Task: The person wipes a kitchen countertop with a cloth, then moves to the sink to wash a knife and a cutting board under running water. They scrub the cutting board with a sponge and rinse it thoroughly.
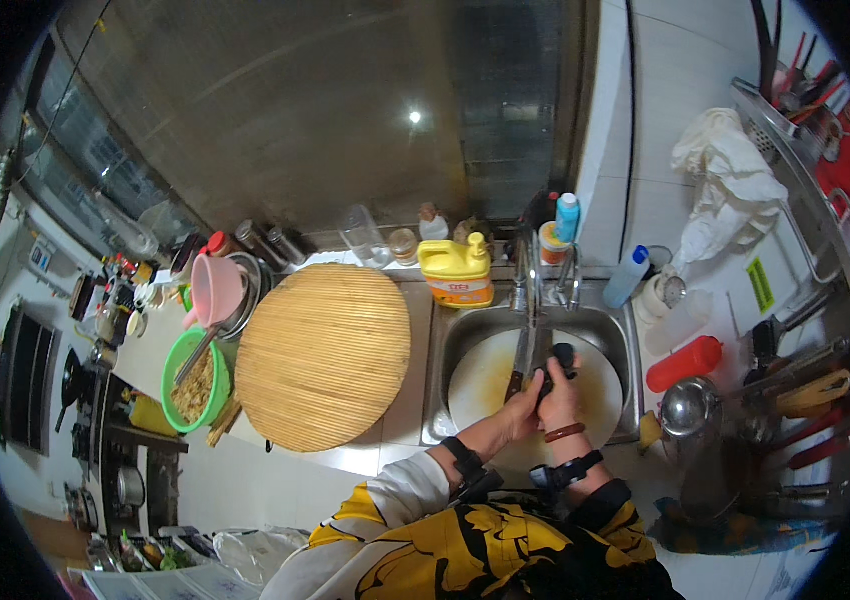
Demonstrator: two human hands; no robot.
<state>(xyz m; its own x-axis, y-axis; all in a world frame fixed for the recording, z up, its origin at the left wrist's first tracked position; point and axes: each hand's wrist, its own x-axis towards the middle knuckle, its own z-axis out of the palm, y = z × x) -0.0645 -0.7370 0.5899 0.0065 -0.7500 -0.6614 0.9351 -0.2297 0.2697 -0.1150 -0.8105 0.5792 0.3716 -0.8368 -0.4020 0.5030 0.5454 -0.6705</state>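
Both hands are over a stainless steel sink [431, 409]. Between them is a small dark object [563, 352], perhaps of black plastic; the fingers cover much of it. My left hand [524, 411] closes around its lower part. My right hand [561, 397] grips it from the right, with a dark round end standing above the fingers. Just left of the hands, a knife [513, 385] with a brown handle points away from me, its blade beneath the faucet [532, 289]. A large round white board or basin [473, 382], stained yellowish-brown, fills the sink below.
A round wooden board [323, 356] lies left of the sink. Beyond it are a green basin [222, 382] of crumbly food and a pink strainer [215, 289]. A yellow jug [455, 274] stands behind the sink. To the right are a red bottle [686, 364] and a metal ladle [687, 405].
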